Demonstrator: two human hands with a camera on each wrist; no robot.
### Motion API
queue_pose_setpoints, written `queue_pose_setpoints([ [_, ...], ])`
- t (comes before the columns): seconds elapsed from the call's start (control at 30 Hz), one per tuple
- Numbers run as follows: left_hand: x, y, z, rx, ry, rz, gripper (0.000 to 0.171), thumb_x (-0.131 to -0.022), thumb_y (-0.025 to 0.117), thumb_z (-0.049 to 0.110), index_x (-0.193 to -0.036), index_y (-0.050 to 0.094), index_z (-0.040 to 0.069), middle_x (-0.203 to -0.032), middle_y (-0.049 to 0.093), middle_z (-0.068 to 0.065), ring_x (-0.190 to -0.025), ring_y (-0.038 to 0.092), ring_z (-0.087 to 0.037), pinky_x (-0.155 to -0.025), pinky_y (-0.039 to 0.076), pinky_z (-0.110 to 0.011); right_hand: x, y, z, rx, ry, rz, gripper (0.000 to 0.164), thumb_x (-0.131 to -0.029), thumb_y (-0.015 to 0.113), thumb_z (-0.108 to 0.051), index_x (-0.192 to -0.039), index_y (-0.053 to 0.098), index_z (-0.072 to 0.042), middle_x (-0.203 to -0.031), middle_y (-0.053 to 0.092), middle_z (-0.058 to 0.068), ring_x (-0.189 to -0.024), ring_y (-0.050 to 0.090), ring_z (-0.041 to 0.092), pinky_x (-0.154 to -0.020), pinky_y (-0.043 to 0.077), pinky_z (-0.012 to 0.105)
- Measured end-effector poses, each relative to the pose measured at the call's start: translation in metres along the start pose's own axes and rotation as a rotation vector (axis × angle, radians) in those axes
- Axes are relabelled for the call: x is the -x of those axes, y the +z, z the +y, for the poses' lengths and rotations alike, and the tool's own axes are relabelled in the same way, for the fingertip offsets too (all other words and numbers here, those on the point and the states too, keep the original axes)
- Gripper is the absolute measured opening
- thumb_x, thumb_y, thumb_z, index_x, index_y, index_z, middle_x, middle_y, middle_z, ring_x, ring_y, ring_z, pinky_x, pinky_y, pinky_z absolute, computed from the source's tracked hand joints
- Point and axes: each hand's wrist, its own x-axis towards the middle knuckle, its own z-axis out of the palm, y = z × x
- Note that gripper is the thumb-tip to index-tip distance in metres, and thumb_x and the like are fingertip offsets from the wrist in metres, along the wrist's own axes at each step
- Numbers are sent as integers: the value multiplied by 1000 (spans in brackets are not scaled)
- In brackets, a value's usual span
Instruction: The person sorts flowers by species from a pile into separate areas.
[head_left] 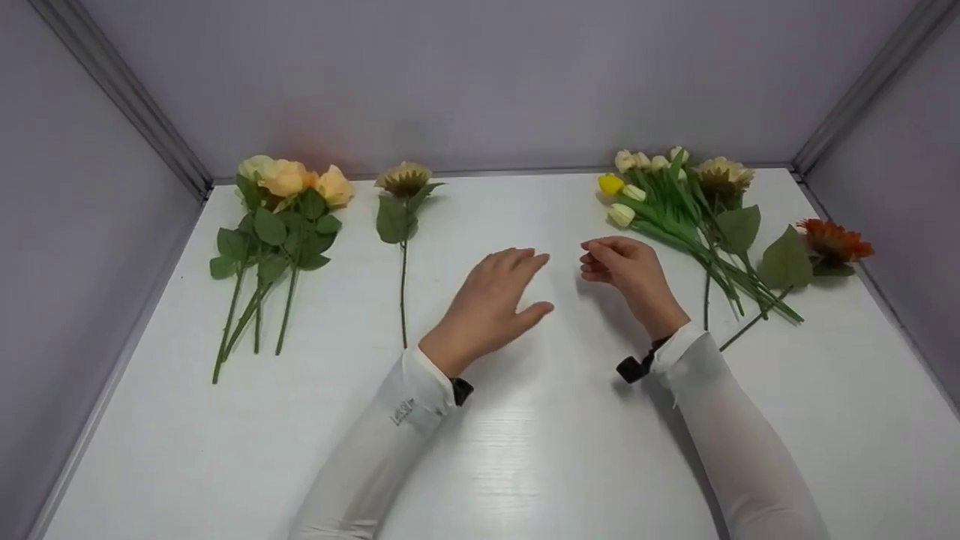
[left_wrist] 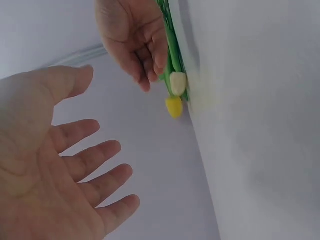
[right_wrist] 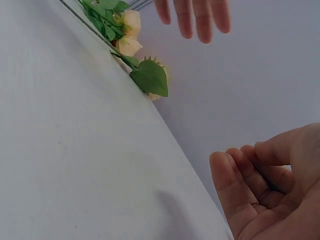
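My left hand (head_left: 487,304) hovers over the middle of the white table, its fingers spread and straight, holding nothing. Facing it, my right hand (head_left: 634,277) hangs with loosely curled fingers, the thumb close to the fingertips and nothing between them. A bunch of tulips (head_left: 667,202), cream with one yellow bloom, lies just beyond the right hand. Beside the tulips is a beige flower (head_left: 724,180). An orange flower (head_left: 832,244) with a broad leaf lies farther right. To the left of my left hand lies a single beige flower (head_left: 405,184) on a long stem.
At the back left lies a bunch of peach roses (head_left: 289,180) with green leaves, stems toward me. Grey panels enclose the table (head_left: 495,457) at the back (head_left: 495,90) and on both sides. Each wrist wears a small black camera (head_left: 634,369).
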Motion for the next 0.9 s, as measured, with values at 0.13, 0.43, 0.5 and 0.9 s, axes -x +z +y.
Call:
queue_pose_setpoints([
  [0.13,-1,12,14,-57,44,-72,70,-102,62,47,-160,37,16,-161,37,-10,-150,31,-29,-123,19,-48,-1,-3,0,93,-27,22,48,-103,65,-33,-131,62,6,-122,65,21,-105,66,27,-91,57,35],
  [0.43,2,38,27,-165,127,-151,75,-101,59,55,-162,34,20,-164,34,-9,-151,29,-31,-123,19,-53,1,-55,-19,552,-76,112,50,-104,58,-45,-130,67,-3,-120,67,18,-104,63,32,-87,54,41],
  [0.5,2,42,31,-187,147,-164,75,-100,59,56,-162,34,20,-164,33,-8,-151,29,-30,-123,19,-53,1,-76,-27,662,-87,148,52,-104,55,-48,-131,67,-5,-119,67,17,-100,62,29,-82,51,41],
  [0.9,2,52,44,-200,201,-244,75,-101,58,55,-163,31,22,-166,29,-6,-153,24,-29,-124,14,-50,0,-170,-35,1069,-23,222,32,-104,52,-19,-91,69,4,-77,63,19,-67,55,32,-61,47,48],
])
